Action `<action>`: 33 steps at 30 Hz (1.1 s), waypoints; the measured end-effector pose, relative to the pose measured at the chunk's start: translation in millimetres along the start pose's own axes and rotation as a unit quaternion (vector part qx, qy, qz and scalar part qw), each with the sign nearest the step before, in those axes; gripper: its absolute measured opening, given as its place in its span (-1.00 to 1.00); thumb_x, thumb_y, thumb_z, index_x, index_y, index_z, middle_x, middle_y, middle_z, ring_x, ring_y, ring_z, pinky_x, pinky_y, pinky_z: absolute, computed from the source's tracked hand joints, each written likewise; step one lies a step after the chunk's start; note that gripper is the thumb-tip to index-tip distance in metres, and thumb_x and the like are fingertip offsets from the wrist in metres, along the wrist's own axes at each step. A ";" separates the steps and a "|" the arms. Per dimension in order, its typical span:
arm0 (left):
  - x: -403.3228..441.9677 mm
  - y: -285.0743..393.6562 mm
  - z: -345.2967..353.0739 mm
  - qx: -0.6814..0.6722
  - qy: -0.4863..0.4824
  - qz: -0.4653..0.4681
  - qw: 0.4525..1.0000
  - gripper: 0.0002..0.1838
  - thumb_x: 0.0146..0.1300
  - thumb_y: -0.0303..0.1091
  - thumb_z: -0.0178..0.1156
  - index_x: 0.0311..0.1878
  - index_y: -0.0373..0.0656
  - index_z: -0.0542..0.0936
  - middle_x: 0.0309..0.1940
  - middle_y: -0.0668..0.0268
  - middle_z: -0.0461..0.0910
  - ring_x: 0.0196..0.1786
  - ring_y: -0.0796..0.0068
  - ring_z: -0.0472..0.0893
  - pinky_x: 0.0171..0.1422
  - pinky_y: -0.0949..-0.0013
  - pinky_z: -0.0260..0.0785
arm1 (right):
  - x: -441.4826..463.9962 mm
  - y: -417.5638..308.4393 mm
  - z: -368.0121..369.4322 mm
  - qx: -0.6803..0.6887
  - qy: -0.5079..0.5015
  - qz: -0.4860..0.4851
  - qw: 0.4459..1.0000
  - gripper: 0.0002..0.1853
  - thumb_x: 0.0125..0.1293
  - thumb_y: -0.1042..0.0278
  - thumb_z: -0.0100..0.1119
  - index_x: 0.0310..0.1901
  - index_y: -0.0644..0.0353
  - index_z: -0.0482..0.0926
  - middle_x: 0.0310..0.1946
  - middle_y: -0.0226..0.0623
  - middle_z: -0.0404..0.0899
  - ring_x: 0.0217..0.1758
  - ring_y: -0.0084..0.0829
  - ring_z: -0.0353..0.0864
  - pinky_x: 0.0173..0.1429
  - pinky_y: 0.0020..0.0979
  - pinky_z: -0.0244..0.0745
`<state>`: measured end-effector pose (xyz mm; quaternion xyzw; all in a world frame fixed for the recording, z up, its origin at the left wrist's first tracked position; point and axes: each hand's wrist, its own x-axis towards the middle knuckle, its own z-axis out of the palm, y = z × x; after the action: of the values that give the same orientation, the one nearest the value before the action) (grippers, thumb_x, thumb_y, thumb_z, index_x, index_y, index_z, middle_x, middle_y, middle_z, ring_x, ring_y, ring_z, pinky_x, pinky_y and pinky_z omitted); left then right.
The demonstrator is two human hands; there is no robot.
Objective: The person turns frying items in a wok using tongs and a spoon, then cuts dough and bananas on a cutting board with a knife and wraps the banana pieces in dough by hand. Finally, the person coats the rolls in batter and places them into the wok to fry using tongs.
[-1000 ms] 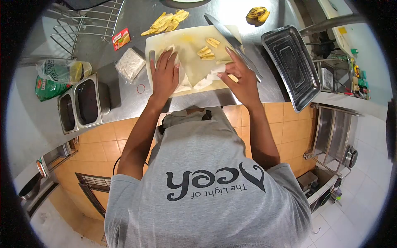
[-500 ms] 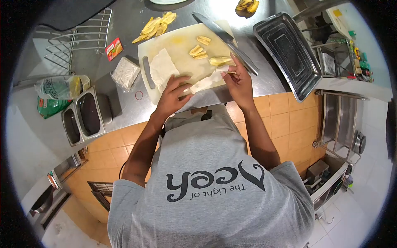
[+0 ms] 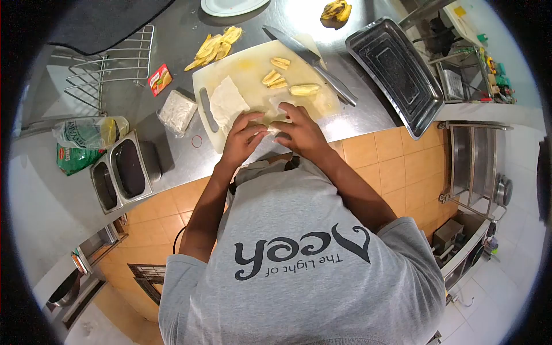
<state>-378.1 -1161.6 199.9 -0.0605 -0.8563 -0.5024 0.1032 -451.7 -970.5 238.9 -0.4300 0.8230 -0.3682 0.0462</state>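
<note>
Close together at the front edge of the cutting board (image 3: 253,66) are my left hand (image 3: 244,138) and my right hand (image 3: 299,133). The fingers of both are bent around a small pale strip of wrapper (image 3: 274,131), mostly hidden by them. A white wrapper sheet (image 3: 227,102) lies flat on the board beyond my left hand. Past my right hand are a banana piece (image 3: 304,89) and several cut banana slices (image 3: 275,79). A large knife (image 3: 310,57) rests across the board's right side.
A black tray (image 3: 397,75) lies at the right. Banana peels (image 3: 214,49), a plate (image 3: 233,6) and a ripe banana (image 3: 336,11) are at the back. A red packet (image 3: 160,79), a plastic-wrapped stack (image 3: 177,112), a rubber band (image 3: 196,141) and metal containers (image 3: 129,167) sit left.
My right hand has moved left towards my left hand, bringing the pale strip's end with it. My left hand has come off the wrapper sheet, which now shows flat.
</note>
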 end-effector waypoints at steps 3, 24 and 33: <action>0.9 -0.8 -3.4 0.038 -0.006 0.045 0.998 -0.88 0.06 -0.52 0.27 -0.29 -0.25 0.63 0.05 0.22 0.47 0.04 0.31 0.50 0.06 0.34 0.39 | 2.2 -1.2 7.4 -0.021 0.021 -0.014 0.999 -0.73 -0.08 0.40 0.34 -0.24 0.10 0.66 0.10 -0.19 0.36 -0.03 -0.21 0.42 0.02 -0.32 0.43; -6.1 21.3 -12.4 0.251 0.015 0.066 0.966 -0.54 -0.08 -0.26 0.39 -0.05 -0.07 0.54 0.13 0.29 0.39 0.20 0.20 0.37 0.33 -0.09 0.04 | 7.2 7.6 -20.7 0.113 0.054 0.049 0.991 -0.83 0.06 0.38 0.31 -0.28 0.17 0.64 0.11 -0.10 0.35 -0.03 -0.29 0.48 -0.11 -0.42 0.45; -23.2 6.8 -30.5 0.265 0.052 0.044 0.962 -0.85 -0.01 -0.38 0.31 -0.33 -0.13 0.59 0.02 0.32 0.48 0.12 0.28 0.44 0.35 -0.07 0.01 | 70.9 13.2 -36.7 0.175 -0.137 0.021 0.975 -0.80 0.15 0.32 0.28 -0.25 0.22 0.59 -0.02 -0.20 0.48 0.16 -0.39 0.42 -0.29 -0.49 0.51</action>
<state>-350.6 -1184.9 214.6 -0.0422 -0.9488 -0.2552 0.1815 -519.4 -997.6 273.9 -0.4446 0.7405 -0.4429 0.2404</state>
